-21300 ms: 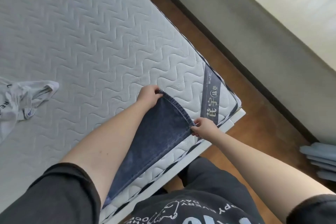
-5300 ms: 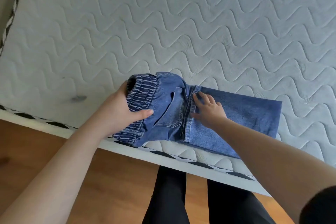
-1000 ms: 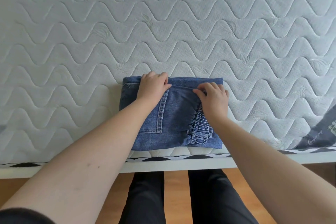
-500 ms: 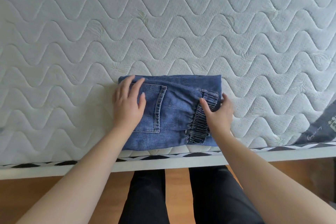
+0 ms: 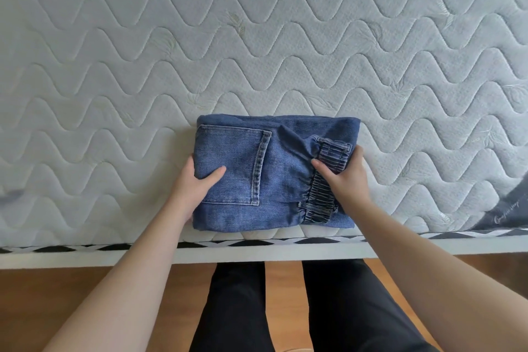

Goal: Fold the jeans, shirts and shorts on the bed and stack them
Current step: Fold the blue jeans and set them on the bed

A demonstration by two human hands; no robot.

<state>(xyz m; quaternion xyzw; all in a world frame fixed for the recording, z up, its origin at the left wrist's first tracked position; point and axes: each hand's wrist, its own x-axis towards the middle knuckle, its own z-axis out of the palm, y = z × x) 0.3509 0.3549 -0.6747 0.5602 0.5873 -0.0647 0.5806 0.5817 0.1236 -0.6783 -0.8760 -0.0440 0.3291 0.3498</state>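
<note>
I find the jeans [image 5: 274,171] folded into a thick rectangle, lying flat at the near edge of the bed [image 5: 257,37], directly ahead of me. My left hand [image 5: 194,188] grips the left side of the bundle, thumb on top beside the back pocket [image 5: 234,164], fingers tucked out of sight beneath. My right hand [image 5: 347,177] grips the right side the same way, thumb pressed by the gathered elastic waistband [image 5: 323,183], fingers round the outer edge. In my judgement the step in hand is lifting the folded bundle to start the stack; to do it well I should keep both grips level and pinch through all the layers so the fold does not slide open, since the waistband end is bulkier and puckered. The denim is mid-blue, heavy and stiff-looking, with pale stitching round the pocket and a diagonal crease running toward the waistband. The mattress surface is light grey, quilted in wavy lines, with a black-and-white patterned border [image 5: 257,243] along its near edge and a dark label [image 5: 505,214] at the right. Below lies a wooden floor [image 5: 85,280].
</note>
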